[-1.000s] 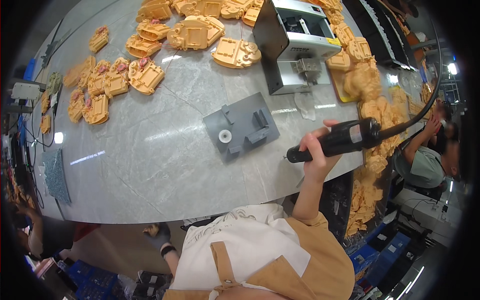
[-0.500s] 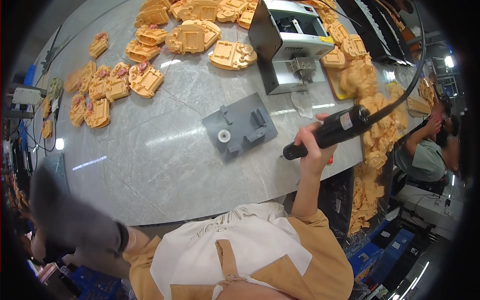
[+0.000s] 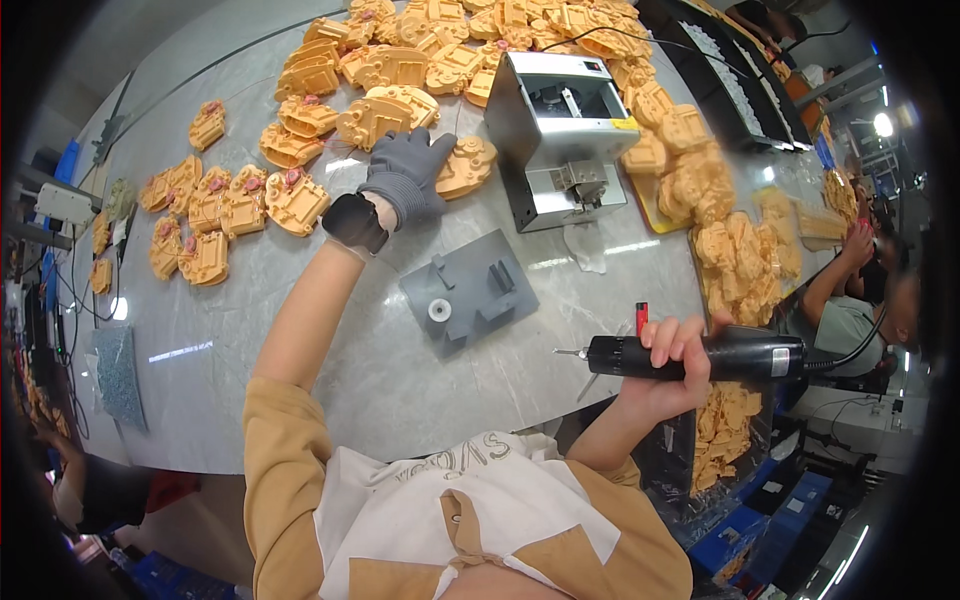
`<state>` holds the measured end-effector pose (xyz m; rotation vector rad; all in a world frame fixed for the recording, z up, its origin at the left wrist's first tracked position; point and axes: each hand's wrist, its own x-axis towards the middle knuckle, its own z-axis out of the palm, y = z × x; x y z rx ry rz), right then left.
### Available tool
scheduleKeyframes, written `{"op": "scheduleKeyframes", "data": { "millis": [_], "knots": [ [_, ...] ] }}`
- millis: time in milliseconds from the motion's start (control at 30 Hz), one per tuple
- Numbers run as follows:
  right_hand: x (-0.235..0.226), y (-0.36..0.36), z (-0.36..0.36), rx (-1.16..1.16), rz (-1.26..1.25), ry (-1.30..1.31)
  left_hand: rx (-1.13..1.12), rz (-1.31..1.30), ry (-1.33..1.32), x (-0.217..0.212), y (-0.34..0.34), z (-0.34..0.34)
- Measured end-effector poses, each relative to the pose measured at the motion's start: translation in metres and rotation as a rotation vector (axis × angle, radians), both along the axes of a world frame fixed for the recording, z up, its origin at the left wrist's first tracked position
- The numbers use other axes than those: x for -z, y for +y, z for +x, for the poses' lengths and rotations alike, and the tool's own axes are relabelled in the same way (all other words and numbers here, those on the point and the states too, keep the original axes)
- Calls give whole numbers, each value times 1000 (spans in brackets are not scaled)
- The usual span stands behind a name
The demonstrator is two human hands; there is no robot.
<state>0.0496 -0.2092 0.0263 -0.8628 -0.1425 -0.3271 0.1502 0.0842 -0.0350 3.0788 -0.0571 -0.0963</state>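
Note:
My left hand (image 3: 410,175), in a grey glove with a black watch at the wrist, reaches over the far middle of the table. Its fingers are spread over the left part of an orange plastic housing (image 3: 467,166); whether they touch it I cannot tell. A larger orange housing (image 3: 385,115) lies just beyond the fingertips. My bare right hand (image 3: 665,365) grips a black corded electric screwdriver (image 3: 740,355), its bit pointing left. Between my hands a dark grey fixture plate (image 3: 470,295) with raised blocks and a white round piece lies flat on the table.
A silver and black bench machine (image 3: 565,140) stands behind the fixture. Orange housings (image 3: 225,200) with reddish parts lie at left. More orange parts (image 3: 735,255) heap along the right edge. A red-ended tool (image 3: 641,317) lies near my right hand. Another person (image 3: 850,320) sits far right.
My left hand has swung from the lower left up to the housings at the far middle. My right hand has lowered the screwdriver, turning it nearly level. The whole view has shifted slightly.

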Motion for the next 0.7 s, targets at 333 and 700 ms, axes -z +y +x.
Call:
{"op": "scheduleKeyframes", "data": {
  "millis": [333, 700],
  "knots": [
    [-1, 13, -9, -113, 37, -1, 29, -226, -179, 28, -19, -25],
    [2, -3, -15, -30, 41, 17, 50, -37, 85, -40, -6, -79]
  ]
}}
